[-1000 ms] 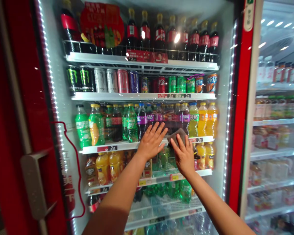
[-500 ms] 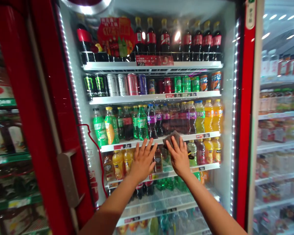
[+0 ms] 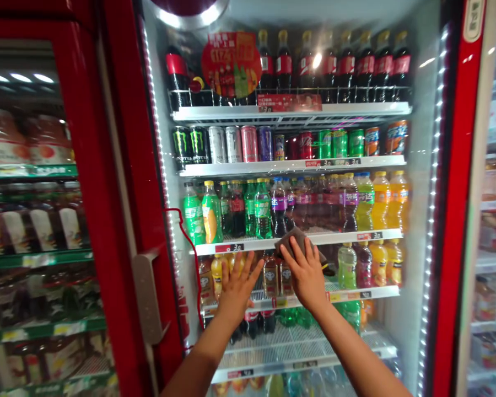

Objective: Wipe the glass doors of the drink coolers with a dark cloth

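Note:
My right hand [image 3: 306, 270] lies spread over a folded grey cloth [image 3: 300, 240], pressing it to the glass door of a red-framed drinks cooler. The cloth shows above and beside the fingers, in front of the third shelf's edge [image 3: 334, 238]. To its left, my left hand [image 3: 236, 286] has its fingers stretched apart and holds nothing; whether it touches the glass I cannot tell. Behind the glass stand rows of bottles and cans, with small juice bottles [image 3: 271, 275] between the two hands.
A grey door handle [image 3: 149, 298] sits on the red frame at the left. A red cord [image 3: 196, 259] hangs beside the shelves. Another red-framed cooler [image 3: 76, 165] stands at the left, and more stocked shelves [image 3: 494, 264] are at the right.
The view has turned left, so the cooler appears farther right. Against the shelves, my right hand and the cloth have moved left, and my left hand has moved left and slightly down.

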